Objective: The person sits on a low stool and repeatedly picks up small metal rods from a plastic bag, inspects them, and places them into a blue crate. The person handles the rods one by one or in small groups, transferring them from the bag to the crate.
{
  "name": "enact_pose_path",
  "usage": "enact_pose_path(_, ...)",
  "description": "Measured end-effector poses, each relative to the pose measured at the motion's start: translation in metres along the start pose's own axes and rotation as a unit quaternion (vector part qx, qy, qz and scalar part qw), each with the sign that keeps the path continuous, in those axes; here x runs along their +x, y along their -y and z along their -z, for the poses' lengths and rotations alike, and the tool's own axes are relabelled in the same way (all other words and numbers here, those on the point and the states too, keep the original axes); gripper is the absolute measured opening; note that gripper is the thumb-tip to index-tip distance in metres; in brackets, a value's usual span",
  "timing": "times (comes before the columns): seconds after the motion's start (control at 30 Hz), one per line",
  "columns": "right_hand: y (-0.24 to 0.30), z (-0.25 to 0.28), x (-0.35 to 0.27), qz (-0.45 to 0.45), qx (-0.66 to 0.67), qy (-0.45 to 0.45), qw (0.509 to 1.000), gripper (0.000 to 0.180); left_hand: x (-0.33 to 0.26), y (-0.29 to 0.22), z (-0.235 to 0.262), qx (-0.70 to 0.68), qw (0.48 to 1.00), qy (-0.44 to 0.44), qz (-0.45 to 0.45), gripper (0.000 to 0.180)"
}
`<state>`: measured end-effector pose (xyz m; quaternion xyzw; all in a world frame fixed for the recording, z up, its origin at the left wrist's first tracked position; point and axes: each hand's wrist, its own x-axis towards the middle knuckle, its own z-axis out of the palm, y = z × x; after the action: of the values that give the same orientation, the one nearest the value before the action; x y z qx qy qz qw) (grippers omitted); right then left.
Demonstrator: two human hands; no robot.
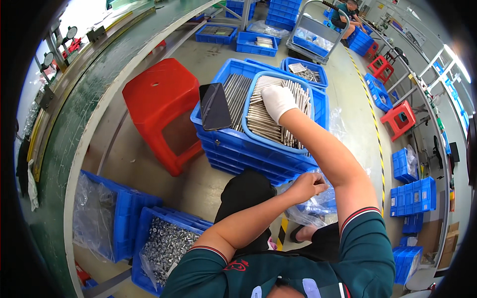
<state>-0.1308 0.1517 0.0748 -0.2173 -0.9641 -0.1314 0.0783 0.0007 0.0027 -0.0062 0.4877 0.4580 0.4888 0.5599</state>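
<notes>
My right hand (278,102), in a white glove, is down on the metal rods (266,121) in a light blue basin (246,111). Its fingers curl down at the rods; their tips are hidden. The rods are thin, shiny and piled lengthwise and at angles. My bare left hand (307,188) hovers over my lap near the crates, fingers curled together; whatever they hold, if anything, cannot be made out. The basin rests on a blue crate (320,107) of darker rods (236,89), atop a stack. A black phone (214,107) lies on that crate's left side.
A red stool (161,94) stands left of the stack, beside a green-topped workbench (74,119). A crate of small metal parts (166,246) sits at lower left. Behind are more blue crates (305,74) and a trolley (318,35). Another person (348,17) sits far back.
</notes>
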Motion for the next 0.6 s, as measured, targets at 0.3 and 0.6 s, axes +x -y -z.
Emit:
enact_pose_path(0.3,-0.01,0.001,0.004,0.032,0.012,0.029,0.999,0.015,0.001,0.003,-0.006,0.0,1.0,0.005,-0.018,0.016)
enact_pose_path(0.6,-0.002,0.025,-0.02,0.031,-0.012,0.1,0.994,0.017,-0.002,-0.005,-0.003,0.026,0.999,-0.028,-0.032,0.022)
